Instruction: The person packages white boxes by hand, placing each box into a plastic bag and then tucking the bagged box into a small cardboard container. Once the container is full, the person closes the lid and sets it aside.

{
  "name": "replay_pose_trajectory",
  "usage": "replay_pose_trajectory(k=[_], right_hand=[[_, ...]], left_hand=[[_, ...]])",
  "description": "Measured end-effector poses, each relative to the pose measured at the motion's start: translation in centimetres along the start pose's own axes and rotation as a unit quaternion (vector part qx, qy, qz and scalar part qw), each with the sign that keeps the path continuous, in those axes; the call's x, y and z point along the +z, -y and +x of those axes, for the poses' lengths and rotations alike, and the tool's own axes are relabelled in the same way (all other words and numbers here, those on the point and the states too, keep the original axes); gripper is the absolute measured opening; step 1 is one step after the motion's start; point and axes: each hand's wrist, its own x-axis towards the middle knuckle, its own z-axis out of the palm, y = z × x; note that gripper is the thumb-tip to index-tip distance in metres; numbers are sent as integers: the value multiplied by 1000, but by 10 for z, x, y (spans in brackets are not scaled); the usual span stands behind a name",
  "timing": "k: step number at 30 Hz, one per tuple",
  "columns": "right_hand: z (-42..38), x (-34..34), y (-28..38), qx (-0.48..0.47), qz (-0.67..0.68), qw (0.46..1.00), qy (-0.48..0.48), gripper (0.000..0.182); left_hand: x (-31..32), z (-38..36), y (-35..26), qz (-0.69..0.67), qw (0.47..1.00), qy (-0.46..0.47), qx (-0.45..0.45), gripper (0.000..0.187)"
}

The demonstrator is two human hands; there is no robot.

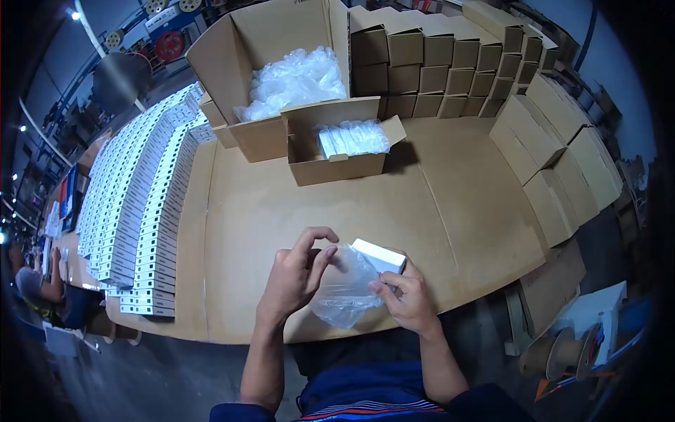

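Observation:
Near the table's front edge, my right hand (pixel 406 294) is closed on a small white box (pixel 380 256) and the edge of a clear plastic bag (pixel 344 292). The bag hangs between my two hands, beside the box. My left hand (pixel 299 274) has its thumb and index finger curled together at the bag's upper left edge; whether the film is between them is hard to tell. Farther back stands an open small carton (pixel 337 169), with plastic-wrapped packs (pixel 355 138) lined up inside.
Behind the small carton is a large open carton (pixel 264 141) full of clear plastic bags (pixel 299 77). Long rows of white boxes (pixel 130 190) line the left side. Brown cartons (pixel 439 53) are stacked at the back and right. A person (pixel 42 281) sits at far left.

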Motion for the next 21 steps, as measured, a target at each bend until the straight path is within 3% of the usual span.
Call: replay_pose_trajectory(k=[4,7,8,9,11,12,13,15,18,21], right_hand=[[1,2,-1,-26,-17,1000,2,22],[-6,6,-11,17,2,1000,-13,21],[-10,9,-18,42,17,999,-27,20],[-12,13,-22,59,43,996,-55,21],[-11,20,-26,90,92,985,-115,24],[-9,18,-22,87,66,987,-120,25],[-7,18,-20,80,57,988,-122,25],[-7,20,-18,71,40,989,-121,27],[-8,23,-22,71,80,984,-142,30],[-9,19,-15,102,75,983,-129,32]], left_hand=[[2,3,6,-40,998,-32,34,21],[-1,4,18,-40,988,-140,59,23],[5,7,33,-122,955,-247,109,25],[7,8,35,-146,934,-311,101,33],[24,-7,63,-297,905,-303,30,44],[36,-21,61,-361,902,-235,-15,51],[40,-30,64,-430,888,-135,-84,38],[59,-43,39,-330,929,-136,-94,30],[59,-48,27,-370,907,-123,-161,24],[55,-50,37,-364,912,-146,-124,23]])
